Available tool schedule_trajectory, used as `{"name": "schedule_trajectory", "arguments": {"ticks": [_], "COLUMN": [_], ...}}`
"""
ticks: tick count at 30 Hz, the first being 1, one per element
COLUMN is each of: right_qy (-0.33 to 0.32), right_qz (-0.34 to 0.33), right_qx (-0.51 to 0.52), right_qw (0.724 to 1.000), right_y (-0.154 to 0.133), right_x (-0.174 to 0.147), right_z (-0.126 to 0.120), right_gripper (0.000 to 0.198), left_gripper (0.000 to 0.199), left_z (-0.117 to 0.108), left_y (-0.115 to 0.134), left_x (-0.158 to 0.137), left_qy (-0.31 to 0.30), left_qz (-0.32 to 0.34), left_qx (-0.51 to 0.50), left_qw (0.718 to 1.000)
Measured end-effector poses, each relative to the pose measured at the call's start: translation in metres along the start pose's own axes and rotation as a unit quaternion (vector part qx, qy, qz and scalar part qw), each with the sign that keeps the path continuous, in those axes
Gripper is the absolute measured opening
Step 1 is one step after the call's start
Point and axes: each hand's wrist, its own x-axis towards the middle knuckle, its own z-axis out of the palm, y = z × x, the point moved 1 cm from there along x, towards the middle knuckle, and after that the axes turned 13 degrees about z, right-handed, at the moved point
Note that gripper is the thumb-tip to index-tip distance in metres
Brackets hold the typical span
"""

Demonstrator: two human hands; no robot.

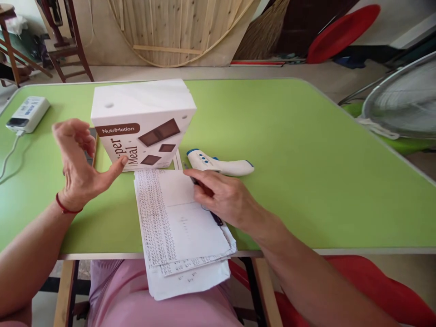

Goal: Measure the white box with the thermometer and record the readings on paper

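My left hand [80,159] is at the left of a white box [143,122] printed with brown squares. Its thumb stretches across the box's lower left corner, its other fingers are bent and apart, and it holds nothing; whether the thumb touches the box I cannot tell. In my right hand [221,195] is a dark pen [217,219], slanting over a stack of papers [194,231] covered in handwritten marks. The papers hang over the table's near edge. A white and blue infrared thermometer [221,164] lies just beyond my right hand.
The green table [306,159] carries a white power bank [29,113] with a cable at far left. A phone-like object [91,147] is partly hidden behind my left hand. Beyond are a wooden chair [70,50], a round wooden board [184,27] and a red round top [344,34].
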Motion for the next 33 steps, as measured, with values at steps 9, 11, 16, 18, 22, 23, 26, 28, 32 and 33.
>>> {"name": "schedule_trajectory", "arguments": {"ticks": [9, 11, 16, 18, 22, 23, 26, 28, 32, 33], "right_qy": [-0.002, -0.021, -0.082, -0.081, -0.031, -0.017, 0.018, 0.030, 0.037, 0.034], "right_qz": [0.038, 0.061, 0.143, 0.171, 0.211, 0.212, 0.194, 0.182, 0.164, 0.161], "right_qx": [0.316, 0.344, 0.359, 0.366, 0.323, 0.297, 0.242, 0.226, 0.213, 0.212], "right_qw": [0.948, 0.937, 0.919, 0.911, 0.922, 0.931, 0.951, 0.957, 0.962, 0.963], "right_y": [-0.008, -0.013, -0.022, -0.020, -0.014, -0.014, -0.016, -0.016, -0.017, -0.017], "right_x": [0.006, 0.010, 0.026, 0.030, 0.026, 0.024, 0.021, 0.021, 0.022, 0.022], "right_z": [-0.010, -0.009, 0.000, 0.011, 0.034, 0.037, 0.041, 0.041, 0.040, 0.040], "right_gripper": [0.028, 0.018, 0.029, 0.019, 0.008, 0.009, 0.006, 0.005, 0.007, 0.008], "left_gripper": [0.048, 0.056, 0.054, 0.051, 0.046, 0.047, 0.048, 0.047, 0.044, 0.042], "left_z": [0.036, 0.042, 0.043, 0.042, 0.042, 0.042, 0.042, 0.042, 0.042, 0.042], "left_y": [0.042, 0.042, 0.043, 0.044, 0.045, 0.045, 0.044, 0.044, 0.046, 0.047], "left_x": [-0.030, -0.036, -0.038, -0.037, -0.038, -0.038, -0.038, -0.037, -0.036, -0.036], "left_qy": [-0.245, -0.286, -0.340, -0.353, -0.355, -0.352, -0.349, -0.352, -0.359, -0.361], "left_qz": [0.260, 0.263, 0.252, 0.246, 0.229, 0.226, 0.220, 0.222, 0.227, 0.225], "left_qx": [-0.044, -0.024, 0.006, 0.003, -0.031, -0.038, -0.045, -0.038, -0.028, -0.031], "left_qw": [0.933, 0.921, 0.906, 0.903, 0.906, 0.907, 0.910, 0.909, 0.905, 0.905]}}
